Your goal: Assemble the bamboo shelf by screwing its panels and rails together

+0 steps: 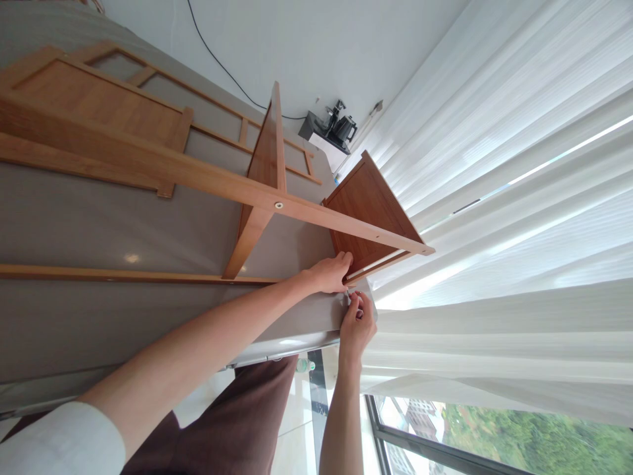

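Note:
A wooden shelf frame lies on its side on the grey surface, its long upper rail (198, 170) running toward the curtains. My left hand (334, 273) grips the lower corner of the end panel (370, 204), where it meets the lower rail (148, 272); some of its fingers are hidden behind the wood. Just beside that corner, my right hand (358, 320) is closed in a pinch. A small thin thing shows at its fingertips, too small to name. Farther left, a middle shelf panel (267, 145) stands between the rails.
Another wooden panel (109, 109) and a ladder-like wooden frame (244, 128) lie on the grey surface (99, 224) behind. A black kettle (343, 130) stands on a small cabinet by the wall. White curtains (494, 264) hang close on the right, above a window (475, 435).

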A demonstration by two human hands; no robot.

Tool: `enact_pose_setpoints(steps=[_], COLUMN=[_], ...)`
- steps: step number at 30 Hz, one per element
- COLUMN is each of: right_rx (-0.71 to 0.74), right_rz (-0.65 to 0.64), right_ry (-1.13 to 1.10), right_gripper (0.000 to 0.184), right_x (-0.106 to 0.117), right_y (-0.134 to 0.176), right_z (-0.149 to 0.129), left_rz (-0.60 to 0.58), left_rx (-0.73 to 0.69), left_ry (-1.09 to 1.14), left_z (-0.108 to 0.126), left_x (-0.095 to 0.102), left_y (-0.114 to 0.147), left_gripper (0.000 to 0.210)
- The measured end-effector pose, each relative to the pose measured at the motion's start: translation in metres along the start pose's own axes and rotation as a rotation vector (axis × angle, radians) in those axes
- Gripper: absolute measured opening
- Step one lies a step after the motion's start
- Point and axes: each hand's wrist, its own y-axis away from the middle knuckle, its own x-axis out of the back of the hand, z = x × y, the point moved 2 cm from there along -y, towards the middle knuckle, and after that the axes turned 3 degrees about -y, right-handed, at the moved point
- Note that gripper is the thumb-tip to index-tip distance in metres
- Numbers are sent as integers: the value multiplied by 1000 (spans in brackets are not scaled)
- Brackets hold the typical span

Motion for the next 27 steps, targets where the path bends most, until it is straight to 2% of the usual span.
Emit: enact_pose_setpoints(steps=[9, 19, 27], right_rx=[4, -116, -144], right_rz=[-127, -94, -111], right_ry=[-1, -76, -115], right_gripper=[39, 38, 37], right_x=[7, 3, 5], right_y=[-21, -17, -17], right_z=[0, 6, 8], left_rz=[-23, -8, 1], left_rx=[17, 4, -5], left_ry=[-7, -7, 10], left_z=[2, -1, -3], left_x=[1, -1, -3], left_y=[0, -1, -2], left_gripper=[53, 53, 54])
